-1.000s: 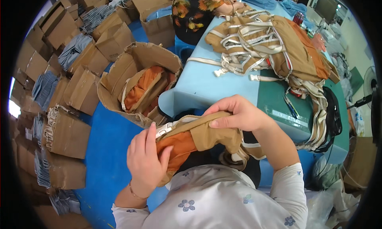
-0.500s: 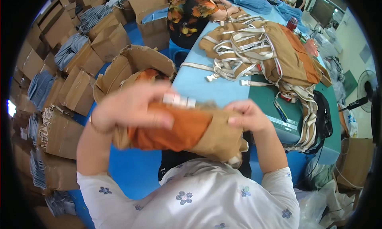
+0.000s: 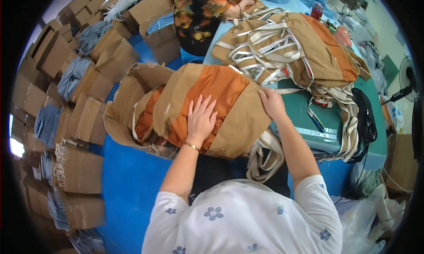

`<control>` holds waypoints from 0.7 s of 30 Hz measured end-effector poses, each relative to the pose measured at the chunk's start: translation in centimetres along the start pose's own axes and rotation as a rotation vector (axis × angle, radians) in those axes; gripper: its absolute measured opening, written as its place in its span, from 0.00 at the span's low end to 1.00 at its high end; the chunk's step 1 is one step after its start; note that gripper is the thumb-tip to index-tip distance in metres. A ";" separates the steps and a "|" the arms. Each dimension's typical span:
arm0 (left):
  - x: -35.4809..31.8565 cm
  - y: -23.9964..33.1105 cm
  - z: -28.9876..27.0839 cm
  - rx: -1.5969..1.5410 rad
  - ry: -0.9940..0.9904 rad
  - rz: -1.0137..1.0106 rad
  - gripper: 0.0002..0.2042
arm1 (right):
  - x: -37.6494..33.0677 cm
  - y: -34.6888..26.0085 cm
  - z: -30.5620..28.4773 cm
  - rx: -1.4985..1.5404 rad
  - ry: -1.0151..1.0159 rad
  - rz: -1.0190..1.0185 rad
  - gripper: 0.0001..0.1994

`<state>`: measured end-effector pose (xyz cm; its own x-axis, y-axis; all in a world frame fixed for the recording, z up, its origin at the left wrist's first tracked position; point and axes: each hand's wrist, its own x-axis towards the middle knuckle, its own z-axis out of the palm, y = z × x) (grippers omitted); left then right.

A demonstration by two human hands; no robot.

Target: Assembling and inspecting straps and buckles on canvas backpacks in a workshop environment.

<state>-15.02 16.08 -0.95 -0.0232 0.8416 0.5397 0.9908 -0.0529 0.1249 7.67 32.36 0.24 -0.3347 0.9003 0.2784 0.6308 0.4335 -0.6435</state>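
Note:
A tan and orange fabric bag (image 3: 236, 117) lies spread in front of me, between the cardboard box on the left and the worktable. My left hand (image 3: 201, 121) rests flat on its orange panel, fingers stretched out. At the bag's right edge, my right hand (image 3: 273, 105) grips the tan cloth, its fingertips partly hidden. Cream webbing straps (image 3: 265, 159) dangle from the bag's lower right side. The open cardboard box (image 3: 115, 121) at its left holds more tan and orange cloth (image 3: 147, 117).
On the table (image 3: 375, 121) are a pile of tan bags (image 3: 309, 46) with white straps, snips (image 3: 316, 119) and a black bag (image 3: 364, 121). A co-worker (image 3: 198, 22) sits at the far side. Cardboard boxes (image 3: 79, 165) line the left; a fan (image 3: 406, 77) stands right.
The bag, folded or bunched before, is now spread out wide. My left hand has moved right and down onto its orange panel; my right hand has moved up along its right edge.

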 end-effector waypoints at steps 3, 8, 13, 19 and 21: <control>-0.7 0.0 1.1 -0.056 0.079 -0.069 0.17 | -0.5 -0.3 0.3 0.039 0.046 -0.036 0.14; -1.2 -0.1 0.6 -0.035 0.091 -0.056 0.17 | -1.3 -1.3 -0.2 0.076 0.132 -0.151 0.11; 3.6 0.4 -5.9 -0.099 0.429 0.071 0.17 | -1.8 -0.4 -0.2 0.091 0.227 -0.268 0.10; 9.4 -7.1 -7.3 -0.244 0.074 -0.490 0.16 | -2.3 -0.6 -0.6 0.086 0.318 -0.403 0.10; 8.7 -9.0 -6.4 -0.405 0.092 -0.544 0.14 | -2.3 -1.0 -0.7 0.075 0.331 -0.410 0.09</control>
<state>-25.00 20.48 7.93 -0.5326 0.7574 0.3778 0.7070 0.1527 0.6905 8.27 29.94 0.71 -0.2972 0.6270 0.7201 0.4389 0.7595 -0.4802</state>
